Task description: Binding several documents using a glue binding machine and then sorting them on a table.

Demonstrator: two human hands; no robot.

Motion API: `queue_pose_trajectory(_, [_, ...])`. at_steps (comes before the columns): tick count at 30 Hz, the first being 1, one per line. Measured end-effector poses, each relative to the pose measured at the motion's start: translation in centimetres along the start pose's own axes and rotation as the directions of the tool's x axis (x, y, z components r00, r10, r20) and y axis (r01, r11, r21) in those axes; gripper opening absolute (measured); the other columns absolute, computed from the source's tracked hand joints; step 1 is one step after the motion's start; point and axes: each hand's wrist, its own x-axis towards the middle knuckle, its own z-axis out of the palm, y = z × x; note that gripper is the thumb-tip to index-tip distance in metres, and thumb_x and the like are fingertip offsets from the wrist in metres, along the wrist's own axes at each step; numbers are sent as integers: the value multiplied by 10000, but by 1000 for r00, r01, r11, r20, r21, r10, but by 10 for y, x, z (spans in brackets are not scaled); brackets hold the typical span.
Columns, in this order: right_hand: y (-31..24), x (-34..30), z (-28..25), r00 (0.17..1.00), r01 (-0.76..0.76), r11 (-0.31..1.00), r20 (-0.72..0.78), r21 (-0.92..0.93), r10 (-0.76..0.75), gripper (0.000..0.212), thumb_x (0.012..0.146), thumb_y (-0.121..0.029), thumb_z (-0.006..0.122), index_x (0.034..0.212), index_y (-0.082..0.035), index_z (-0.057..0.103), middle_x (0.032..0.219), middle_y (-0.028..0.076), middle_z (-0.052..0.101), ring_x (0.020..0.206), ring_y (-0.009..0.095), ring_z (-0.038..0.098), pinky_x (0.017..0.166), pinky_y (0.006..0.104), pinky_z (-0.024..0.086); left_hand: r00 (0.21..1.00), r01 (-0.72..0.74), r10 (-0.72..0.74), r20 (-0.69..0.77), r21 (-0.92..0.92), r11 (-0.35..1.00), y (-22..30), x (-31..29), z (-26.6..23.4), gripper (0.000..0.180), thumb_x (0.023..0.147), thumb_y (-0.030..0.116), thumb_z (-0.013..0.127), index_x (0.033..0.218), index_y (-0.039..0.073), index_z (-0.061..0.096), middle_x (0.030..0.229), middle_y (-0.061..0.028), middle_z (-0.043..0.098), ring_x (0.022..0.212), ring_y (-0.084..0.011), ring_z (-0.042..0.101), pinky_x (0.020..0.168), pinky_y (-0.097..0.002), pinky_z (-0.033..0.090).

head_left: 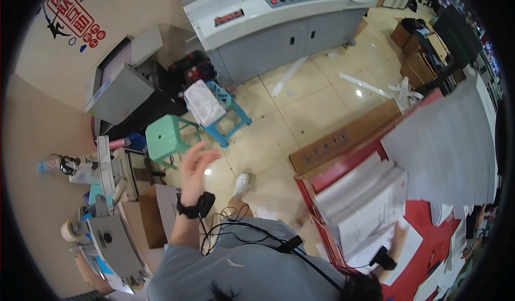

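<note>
My left hand [194,168] is raised over the floor near the green stool, fingers loosely bent and apart, holding nothing. A black band with a small box [205,204] is strapped round its wrist. At the right, my right hand [398,241] lies against the edge of a stack of printed white sheets [370,210] on a red-topped table [416,215]. Its fingers are mostly hidden, so a grip on the sheets cannot be made out. Another black box [383,259] sits on that wrist. Beside the stack stands a tall pile of large pale sheets [445,145].
A long brown carton [343,137] lies along the table's far edge. Ahead stands a grey machine [284,33] with a button panel. Left of me are a green stool [167,137], a blue stool [228,121] bearing a white packet [205,102], and a bench machine [112,247]. Black cables [252,226] cross my front.
</note>
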Motion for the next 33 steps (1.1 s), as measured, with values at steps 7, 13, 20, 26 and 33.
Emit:
queue_pose_trajectory(7, [-309,-99,113,521,656,643,-378,-395,-765,635,870,-128,612,1401,18,296,1383,192,414,1297,273,380,1078,353,249,953,-117,55,-297,-193,974,-44,189,-108,138,925,74,509,1032,17,575,843,-70,637,756,-129,603,728,-269,490])
queue_pose_trajectory(13, [-541,-74,260,443,895,438,46,-87,-895,653,784,-24,643,1378,-40,374,1398,127,419,1300,246,376,1049,338,292,970,-238,241,15,239,941,-67,392,-92,179,880,45,550,1043,-18,590,891,-89,652,834,-163,622,765,-265,472])
queue_pose_trajectory(20, [-838,42,483,-160,986,-168,232,-19,-959,752,703,-107,729,1368,-78,380,1344,191,425,1248,368,385,1040,417,315,826,-540,395,403,769,342,-78,686,56,660,723,254,703,1294,41,449,1372,-164,404,1310,-322,334,1025,-523,309])
queue_pose_trajectory(26, [-1101,53,704,-477,844,-525,295,-110,-828,1012,621,-302,803,1447,-212,225,1412,265,273,1288,469,278,1016,590,272,892,-324,346,292,945,36,-118,861,161,764,731,245,665,1393,64,330,1474,-107,253,1355,-304,245,1026,-610,232])
queue_pose_trajectory(33, [-1236,47,800,-405,815,-579,729,14,-552,927,600,-308,786,1381,-113,327,1112,266,552,1052,392,547,868,459,447,921,-333,271,279,926,179,-100,887,189,604,809,175,499,1373,25,344,1456,-140,271,1357,-289,239,991,-672,203])
